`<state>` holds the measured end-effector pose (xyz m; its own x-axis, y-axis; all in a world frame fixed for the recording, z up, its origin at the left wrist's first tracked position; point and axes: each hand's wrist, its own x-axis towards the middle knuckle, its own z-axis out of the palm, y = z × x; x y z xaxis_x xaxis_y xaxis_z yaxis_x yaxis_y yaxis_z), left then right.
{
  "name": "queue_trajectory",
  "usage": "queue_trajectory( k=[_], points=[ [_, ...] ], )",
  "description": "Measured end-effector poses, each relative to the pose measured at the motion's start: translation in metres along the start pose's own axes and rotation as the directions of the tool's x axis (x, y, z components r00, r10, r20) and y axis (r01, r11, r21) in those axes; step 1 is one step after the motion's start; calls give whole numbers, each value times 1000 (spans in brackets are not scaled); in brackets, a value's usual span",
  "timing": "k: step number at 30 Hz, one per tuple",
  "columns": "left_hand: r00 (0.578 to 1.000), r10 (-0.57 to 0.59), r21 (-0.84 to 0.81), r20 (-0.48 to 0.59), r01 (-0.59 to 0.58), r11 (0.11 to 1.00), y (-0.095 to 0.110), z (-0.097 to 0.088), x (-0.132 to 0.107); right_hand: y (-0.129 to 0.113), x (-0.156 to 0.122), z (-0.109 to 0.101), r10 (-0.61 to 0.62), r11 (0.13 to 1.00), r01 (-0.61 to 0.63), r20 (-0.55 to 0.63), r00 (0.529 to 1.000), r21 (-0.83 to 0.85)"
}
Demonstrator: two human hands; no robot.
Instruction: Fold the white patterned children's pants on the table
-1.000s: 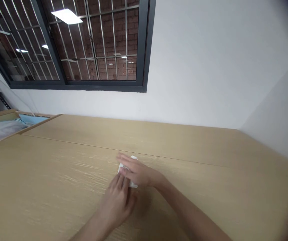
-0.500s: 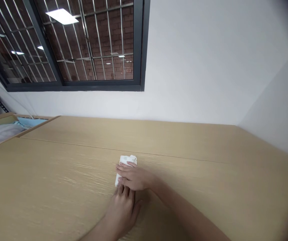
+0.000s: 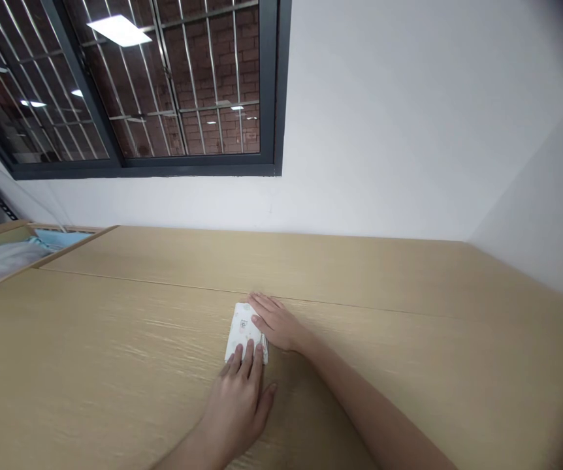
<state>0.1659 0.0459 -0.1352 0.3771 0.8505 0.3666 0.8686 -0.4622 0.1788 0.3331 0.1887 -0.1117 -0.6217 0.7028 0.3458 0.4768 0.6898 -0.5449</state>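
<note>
One white folded piece (image 3: 237,334), cloth or paper not distinguishable, with small faint printed marks; lying flat, lower centre of the frame, just below the seam in the tabletop. Right edge layered and uneven.

Two bare hands, both palm down. Left hand (image 3: 237,395), lower centre: fingers extended and slightly parted, fingertips resting on the lower edge of the piece, thumb held out to the right; nothing visibly gripped. Right hand (image 3: 277,325), to the upper right of the left: fingers straight and close together, thumb tip on the piece, palm covering its right side — whether anything is pinched beneath cannot be told.

One wood-toned tabletop (image 3: 105,333), filling the lower frame, glossy ripples left of the hands.

One dark-framed window (image 3: 193,166), upper left, metal bars and brickwork beyond the glass. One white wall (image 3: 374,124), upper right.

One wood-edged compartment (image 3: 76,243), left edge of the frame — pale and light-blue soft contents (image 3: 10,256) inside.
</note>
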Motion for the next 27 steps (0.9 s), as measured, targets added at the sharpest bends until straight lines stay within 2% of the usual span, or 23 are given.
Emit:
queue_trajectory(
  k=[4,8,12,15,19,23,27],
  points=[
    [997,-73,-107,24,76,991,-1,-19,8,3,-2,1,110,992,-103,-99,989,67],
    [984,-179,-232,-20,169,958,-10,-38,17,5,-2,0,186,974,-139,-285,940,177],
    [947,-319,-211,-41,304,929,-28,-44,25,10,0,-1,216,962,-134,-365,906,237],
    [919,-394,-99,-2,392,915,-39,-43,30,10,0,-1,196,966,-113,-374,906,233],
    [896,-438,-21,68,440,898,-45,-41,34,3,-2,-2,128,982,-74,-321,938,175],
    [903,-423,-161,82,430,888,-47,-37,35,-2,-3,-3,90,988,-53,-261,961,144],
    [902,-419,-266,101,430,863,-50,-30,36,-1,-4,-3,120,980,-78,-231,966,182]
  ],
)
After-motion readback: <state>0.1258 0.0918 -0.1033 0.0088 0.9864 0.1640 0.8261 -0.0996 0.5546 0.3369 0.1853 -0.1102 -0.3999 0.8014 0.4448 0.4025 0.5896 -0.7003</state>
